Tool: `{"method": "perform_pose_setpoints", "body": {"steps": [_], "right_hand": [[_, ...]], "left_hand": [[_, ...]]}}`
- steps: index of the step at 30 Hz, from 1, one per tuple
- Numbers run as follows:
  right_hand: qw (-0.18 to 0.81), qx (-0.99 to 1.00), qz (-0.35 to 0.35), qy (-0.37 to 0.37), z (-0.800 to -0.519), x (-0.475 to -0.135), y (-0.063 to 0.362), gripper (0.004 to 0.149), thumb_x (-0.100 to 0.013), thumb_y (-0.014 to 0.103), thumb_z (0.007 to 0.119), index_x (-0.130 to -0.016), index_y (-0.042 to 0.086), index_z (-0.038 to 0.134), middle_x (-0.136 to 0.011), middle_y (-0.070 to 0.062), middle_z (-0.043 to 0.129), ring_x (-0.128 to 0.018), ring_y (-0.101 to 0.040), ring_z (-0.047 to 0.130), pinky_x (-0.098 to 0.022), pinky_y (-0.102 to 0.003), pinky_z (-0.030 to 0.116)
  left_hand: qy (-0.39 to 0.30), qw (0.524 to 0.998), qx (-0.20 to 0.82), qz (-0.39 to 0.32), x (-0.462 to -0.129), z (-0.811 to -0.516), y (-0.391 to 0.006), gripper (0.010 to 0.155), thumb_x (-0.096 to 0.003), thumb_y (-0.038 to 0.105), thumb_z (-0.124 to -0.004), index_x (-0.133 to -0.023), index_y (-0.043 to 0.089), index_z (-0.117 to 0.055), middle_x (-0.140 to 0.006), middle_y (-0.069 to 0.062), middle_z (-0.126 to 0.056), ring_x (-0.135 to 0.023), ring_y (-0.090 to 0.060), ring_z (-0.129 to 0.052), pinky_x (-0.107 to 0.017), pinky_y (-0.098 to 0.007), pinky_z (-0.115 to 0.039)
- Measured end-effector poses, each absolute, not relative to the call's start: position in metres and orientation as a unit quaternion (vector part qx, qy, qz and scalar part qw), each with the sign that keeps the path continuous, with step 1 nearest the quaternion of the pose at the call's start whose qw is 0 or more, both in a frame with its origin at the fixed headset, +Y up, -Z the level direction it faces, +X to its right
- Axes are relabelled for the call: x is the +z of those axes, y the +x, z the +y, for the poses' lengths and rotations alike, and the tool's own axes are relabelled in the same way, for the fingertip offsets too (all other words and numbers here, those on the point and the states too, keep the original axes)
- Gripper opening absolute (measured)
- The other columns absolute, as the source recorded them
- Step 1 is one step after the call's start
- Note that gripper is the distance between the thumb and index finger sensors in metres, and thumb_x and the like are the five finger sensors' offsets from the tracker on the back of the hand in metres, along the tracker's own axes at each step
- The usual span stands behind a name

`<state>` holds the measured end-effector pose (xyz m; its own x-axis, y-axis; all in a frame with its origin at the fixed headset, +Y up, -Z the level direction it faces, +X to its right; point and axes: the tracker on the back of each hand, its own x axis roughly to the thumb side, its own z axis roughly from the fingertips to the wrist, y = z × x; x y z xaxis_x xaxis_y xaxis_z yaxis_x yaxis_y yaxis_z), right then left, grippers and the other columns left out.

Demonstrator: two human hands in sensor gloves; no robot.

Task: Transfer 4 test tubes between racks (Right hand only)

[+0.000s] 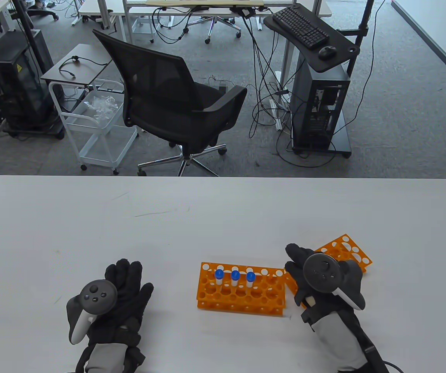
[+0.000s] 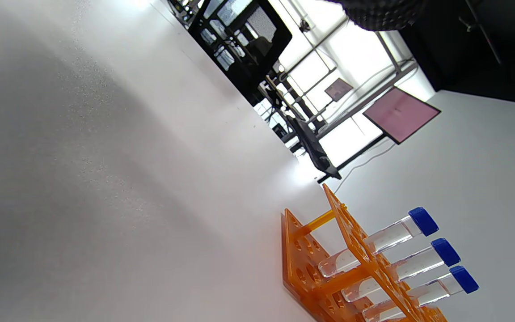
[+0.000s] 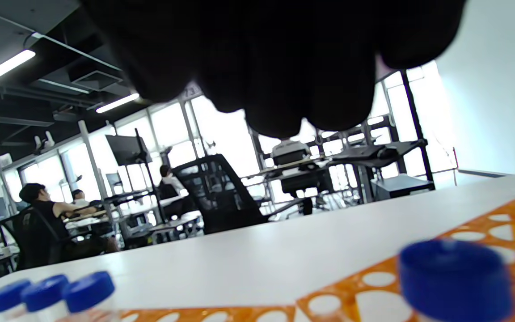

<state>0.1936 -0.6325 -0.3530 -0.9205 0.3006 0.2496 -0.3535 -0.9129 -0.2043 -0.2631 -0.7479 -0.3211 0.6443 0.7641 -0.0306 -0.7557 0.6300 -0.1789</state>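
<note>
- While the white counter [image 1: 223,210] carried two orange racks, three blue-capped tubes [image 1: 235,276] stood in the left rack [image 1: 241,297].
- Right hand [image 1: 316,278] hovered over the right rack [image 1: 347,250]; a fourth tube [image 3: 456,279] stood beneath, grip unclear.
- Left hand [image 1: 124,289] lay flat, holding nothing.
- Behind stood a black chair [image 1: 176,101] on grey carpet.

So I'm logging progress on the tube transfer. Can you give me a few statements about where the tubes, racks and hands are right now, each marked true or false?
1. Three blue-capped tubes stand in the left orange rack. True.
2. The left hand holds a tube. False: it lies on the table, away from both racks.
3. The right hand is over the right orange rack. True.
4. The three tubes lie flat on the table. False: they stand upright in a row in rack holes.
5. A fourth blue cap shows close under the right hand, above the right rack. True, in the right wrist view; whether the fingers grip it cannot be told.
</note>
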Motion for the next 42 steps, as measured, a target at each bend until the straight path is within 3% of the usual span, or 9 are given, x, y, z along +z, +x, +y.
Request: {"method": "perform_pose_setpoints", "body": {"steps": [15,42], "right_hand": [[0.162,0.980,-0.088,0.071,-0.669,-0.344,0.234,0.052,-0.046,0.031,0.082,-0.092,0.009,0.081,-0.085,-0.021,0.092,-0.072,-0.047,0.087,-0.056,-0.065,0.065],[0.156,0.983,-0.065,0.071,-0.693,-0.346,0.229,0.049,-0.045,0.029,0.082,-0.090,0.009,0.083,-0.080,-0.019,0.095,-0.068,-0.045,0.090,-0.054,-0.064,0.067]], "left_hand": [[-0.089,0.906,0.413,-0.027,-0.321,-0.748,-0.262,0.070,-0.0590,0.061,-0.053,-0.114,0.043,-0.014,-0.117,0.016,0.007,-0.104,-0.009,0.022,-0.075,-0.041,0.015],[-0.089,0.905,0.415,-0.018,-0.321,-0.748,-0.263,0.070,-0.0589,0.061,-0.053,-0.114,0.043,-0.014,-0.117,0.017,0.007,-0.104,-0.009,0.022,-0.075,-0.041,0.015]]}}
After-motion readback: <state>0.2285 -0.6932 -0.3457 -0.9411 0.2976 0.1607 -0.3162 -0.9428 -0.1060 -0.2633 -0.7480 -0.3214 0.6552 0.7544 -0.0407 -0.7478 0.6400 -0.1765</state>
